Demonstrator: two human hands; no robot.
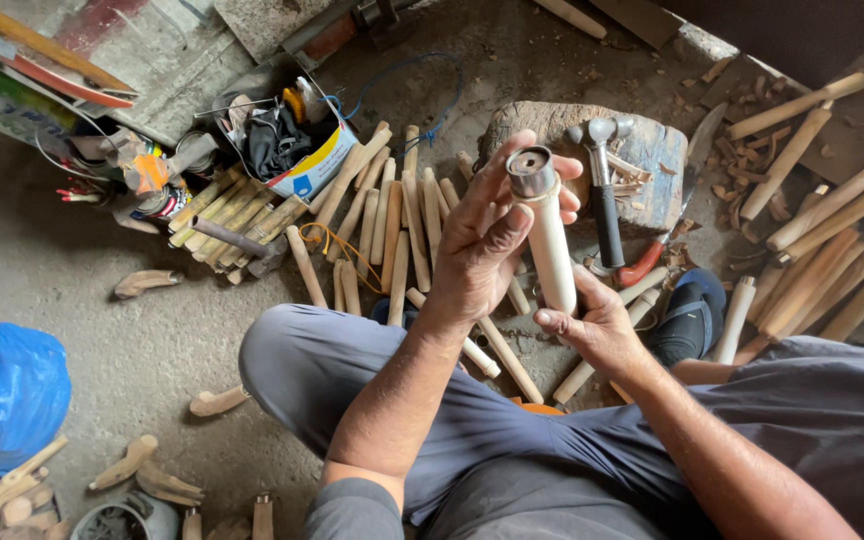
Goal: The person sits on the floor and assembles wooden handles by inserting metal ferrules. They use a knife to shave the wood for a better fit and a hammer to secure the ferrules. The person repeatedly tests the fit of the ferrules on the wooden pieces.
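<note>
Two bare hands are raised above the lap, and between them a pale, smooth, turned wooden handle with a grey metal ferrule (549, 235) is held; its long axis runs nearly upright in the view, tilted slightly, with the ferruled end pointing up and away toward the worn wooden chopping block (652, 160) and the plain end pointing down toward the body. The upper part is gripped by the left hand (482, 245), whose fingers are loosely curled around the shaft just below the ferrule, the thumb laid along the front. The lower end is pinched by the right hand (597, 325), its fingers closed on the butt of the handle. Both forearms are bent inward over the crossed legs in grey trousers (352, 375). A metal hammer with a black grip (604, 190) is laid on the block, and rows of similar unfinished wooden handles (392, 225) are spread on the dusty floor (102, 340) beyond the knees.
</note>
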